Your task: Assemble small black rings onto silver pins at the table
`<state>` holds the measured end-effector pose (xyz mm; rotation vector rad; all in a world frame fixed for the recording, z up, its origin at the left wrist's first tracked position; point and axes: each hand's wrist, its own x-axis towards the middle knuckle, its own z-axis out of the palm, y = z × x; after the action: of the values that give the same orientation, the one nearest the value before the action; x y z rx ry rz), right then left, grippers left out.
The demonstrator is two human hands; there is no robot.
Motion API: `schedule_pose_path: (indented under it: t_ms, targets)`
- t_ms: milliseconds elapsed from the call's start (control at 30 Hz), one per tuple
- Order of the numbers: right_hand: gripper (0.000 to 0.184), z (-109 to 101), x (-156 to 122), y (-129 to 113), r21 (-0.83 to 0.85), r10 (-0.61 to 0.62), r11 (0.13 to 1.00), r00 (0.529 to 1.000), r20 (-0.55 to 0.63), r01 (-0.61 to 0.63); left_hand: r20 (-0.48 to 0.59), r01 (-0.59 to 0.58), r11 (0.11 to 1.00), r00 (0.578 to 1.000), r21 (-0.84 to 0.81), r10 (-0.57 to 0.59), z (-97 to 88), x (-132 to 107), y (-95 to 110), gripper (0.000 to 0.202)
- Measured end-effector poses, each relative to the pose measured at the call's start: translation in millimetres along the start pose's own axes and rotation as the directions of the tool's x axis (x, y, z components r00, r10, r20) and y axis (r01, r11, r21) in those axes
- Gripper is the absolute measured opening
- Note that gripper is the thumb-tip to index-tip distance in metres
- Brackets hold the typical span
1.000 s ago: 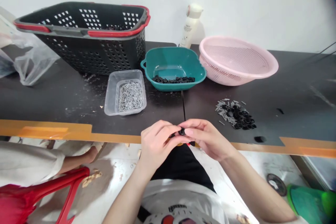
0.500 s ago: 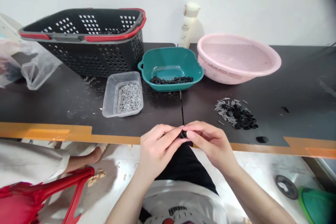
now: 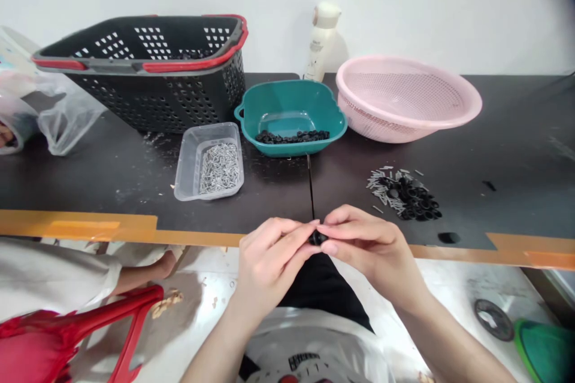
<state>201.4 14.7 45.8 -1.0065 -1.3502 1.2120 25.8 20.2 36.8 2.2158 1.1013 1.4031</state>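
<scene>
A small round black plastic part (image 3: 317, 238) is pinched between the fingertips of both hands at the table's front edge. My left hand (image 3: 276, 257) grips it from the left, fingers closed. From the other side, my right hand (image 3: 368, 245) holds it between thumb and forefinger. The fingers cover much of the part, so its full shape is hidden. To the right of my hands lies a pile of black round parts (image 3: 417, 200), with short metal pins (image 3: 381, 191) scattered along its left side.
A clear plastic tub (image 3: 188, 161) of metal pins stands beside a teal basin (image 3: 291, 102) holding black parts. Behind are a black basket (image 3: 179, 99), a cream bottle (image 3: 320, 42) and a pink colander (image 3: 404, 125). Another person's leg (image 3: 144, 272) and a red chair (image 3: 112, 311) are at left.
My right hand's fingers have shifted and tilted around the black part, which now shows more between the fingertips. Both hands have dropped slightly.
</scene>
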Motion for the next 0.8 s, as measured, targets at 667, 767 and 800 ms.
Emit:
schedule_pose_path:
  t_ms: [667,767,800]
  targets:
    - [0.012,4.1,1.8,-8.7,0.047,0.147,0.988,0.988,-0.055,-0.145,-0.051,-0.011,1.0,0.999,0.027,0.012,-1.6,-5.5,-3.4,0.02]
    - [0.013,5.0,1.5,-10.0,0.058,0.129,0.99,0.991,-0.035,-0.127,-0.069,-0.012,0.999,0.998,0.045,0.016,-1.2,-6.7,-3.2,0.02]
    - [0.013,5.0,1.6,-9.4,0.075,0.126,0.989,0.992,-0.021,-0.124,-0.072,-0.014,0.999,0.997,0.052,0.018,-1.2,-6.8,-3.2,0.021]
